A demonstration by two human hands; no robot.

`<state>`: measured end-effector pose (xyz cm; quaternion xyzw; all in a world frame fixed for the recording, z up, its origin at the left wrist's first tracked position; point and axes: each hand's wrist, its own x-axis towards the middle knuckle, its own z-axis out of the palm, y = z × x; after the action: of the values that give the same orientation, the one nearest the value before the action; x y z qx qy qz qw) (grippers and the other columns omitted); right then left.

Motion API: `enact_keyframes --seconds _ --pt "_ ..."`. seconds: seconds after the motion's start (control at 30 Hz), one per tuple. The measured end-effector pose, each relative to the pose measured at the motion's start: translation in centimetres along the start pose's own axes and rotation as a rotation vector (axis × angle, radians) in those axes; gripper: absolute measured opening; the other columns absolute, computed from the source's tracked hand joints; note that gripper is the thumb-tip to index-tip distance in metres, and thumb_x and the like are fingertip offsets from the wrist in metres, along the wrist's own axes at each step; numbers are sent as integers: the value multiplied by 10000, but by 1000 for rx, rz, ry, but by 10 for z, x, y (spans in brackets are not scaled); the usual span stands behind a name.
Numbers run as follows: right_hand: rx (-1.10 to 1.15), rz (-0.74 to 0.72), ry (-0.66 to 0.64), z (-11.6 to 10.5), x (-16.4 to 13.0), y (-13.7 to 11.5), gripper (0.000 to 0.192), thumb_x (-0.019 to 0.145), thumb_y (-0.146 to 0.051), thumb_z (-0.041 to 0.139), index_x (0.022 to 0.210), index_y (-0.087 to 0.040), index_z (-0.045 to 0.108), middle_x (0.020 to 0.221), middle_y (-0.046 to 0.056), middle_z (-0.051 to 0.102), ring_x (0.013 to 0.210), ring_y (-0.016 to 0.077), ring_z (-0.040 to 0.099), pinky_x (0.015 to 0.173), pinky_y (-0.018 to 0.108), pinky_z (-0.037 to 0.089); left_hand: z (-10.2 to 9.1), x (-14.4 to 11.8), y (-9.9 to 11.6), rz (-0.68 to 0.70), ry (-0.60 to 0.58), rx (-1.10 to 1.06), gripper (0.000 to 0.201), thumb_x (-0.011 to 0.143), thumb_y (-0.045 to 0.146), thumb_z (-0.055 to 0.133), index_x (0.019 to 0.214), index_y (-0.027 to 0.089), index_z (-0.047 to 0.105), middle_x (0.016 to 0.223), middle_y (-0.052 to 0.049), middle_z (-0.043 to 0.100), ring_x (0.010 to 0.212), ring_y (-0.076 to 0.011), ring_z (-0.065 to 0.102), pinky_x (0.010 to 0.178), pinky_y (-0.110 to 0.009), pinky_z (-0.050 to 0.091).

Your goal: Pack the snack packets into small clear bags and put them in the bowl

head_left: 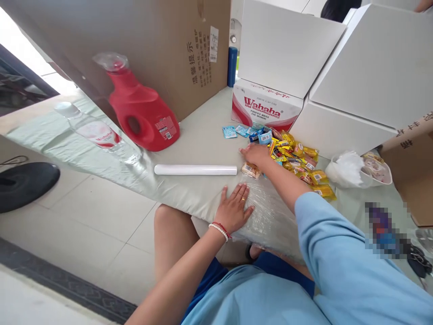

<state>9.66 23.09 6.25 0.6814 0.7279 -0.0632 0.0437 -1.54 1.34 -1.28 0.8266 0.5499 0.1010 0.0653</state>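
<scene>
A person's right hand (256, 153) reaches across the worktop (199, 135), its grip closed loosely over a small clear-wrapped snack packet (251, 170) at the near edge of a heap of yellow and blue snack packets (294, 158); whether the fingers actually pinch the packet cannot be told. The left hand (234, 208) lies flat, fingers spread, pressing down a clear plastic sheet (270, 212) draped over the worktop's near edge. Just left of the snack packet lies a white roll (195, 169), parallel to that edge. Behind the heap, toward the far edge, stands a red-and-white Wahaha carton (265, 106) under white boxes (338, 67). Toward the left end are a red detergent jug (140, 108), a clear water bottle (101, 135) and a large brown carton (169, 45). A white bag (348, 169) sits to the right of the heap.
</scene>
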Motion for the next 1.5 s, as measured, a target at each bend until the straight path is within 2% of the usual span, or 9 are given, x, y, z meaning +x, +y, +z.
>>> enact_keyframes --seconds 0.23,0.43,0.63,0.77,0.93,1.07,1.17,1.33,1.5 --pt "-4 -18 62 9 -9 18 541 921 -337 625 1395 -79 589 1390 257 605 1294 367 542 1033 430 434 1 -1 -3 15 25 -63 686 1062 577 298 1633 201 347 1687 -110 363 1579 -301 302 1283 -645 153" --pt "282 -429 291 0 -108 83 551 918 -327 608 1439 -155 560 1265 163 646 1169 319 578 1030 443 455 -1 -1 -2 22 39 -89 660 1072 538 301 1622 178 357 1690 -103 354 1578 -279 311 1283 -653 161" --pt "344 -686 75 31 -200 132 496 960 -346 628 1450 -285 579 1264 124 640 1128 291 591 968 468 510 0 -2 -3 26 65 -98 572 1102 401 212 1601 193 400 1683 -83 370 1576 -230 323 1293 -618 160" --pt "266 -575 174 30 -171 143 342 996 -494 577 1177 -261 750 1287 140 642 1166 315 588 990 493 496 1 -1 -4 35 67 -83 563 1093 381 249 1601 187 398 1686 -83 366 1576 -238 322 1291 -627 161" --pt "82 -121 450 -15 -47 132 393 1011 -410 482 1212 -160 709 1177 181 678 1142 347 564 1012 492 445 3 -1 -4 24 59 -49 573 1087 429 276 1605 211 391 1686 -76 373 1579 -250 317 1288 -618 185" --pt "-7 120 344 -32 40 117 526 944 -483 623 1303 -100 658 1314 252 632 1261 398 495 993 509 447 2 -2 -4 19 41 -75 591 1089 450 257 1607 193 378 1692 -79 360 1577 -240 317 1292 -626 172" --pt "51 247 248 -34 69 112 510 924 -485 677 1240 -86 699 1251 273 663 1221 378 529 986 520 428 2 -2 -3 12 36 -88 593 1089 456 249 1608 196 374 1694 -76 356 1578 -236 313 1293 -631 166" --pt "237 198 402 -43 43 130 415 1003 -404 530 1193 -99 738 1115 200 723 1061 267 614 935 424 427 2 -2 -4 20 51 -93 592 1082 445 277 1612 201 373 1686 -83 376 1572 -253 325 1292 -632 168" --pt "344 -168 506 -31 -69 148 350 1012 -391 529 1231 -204 727 1106 101 742 996 246 643 928 390 487 2 -1 -4 18 59 -90 592 1078 436 287 1618 207 369 1687 -85 374 1573 -265 326 1293 -627 152"
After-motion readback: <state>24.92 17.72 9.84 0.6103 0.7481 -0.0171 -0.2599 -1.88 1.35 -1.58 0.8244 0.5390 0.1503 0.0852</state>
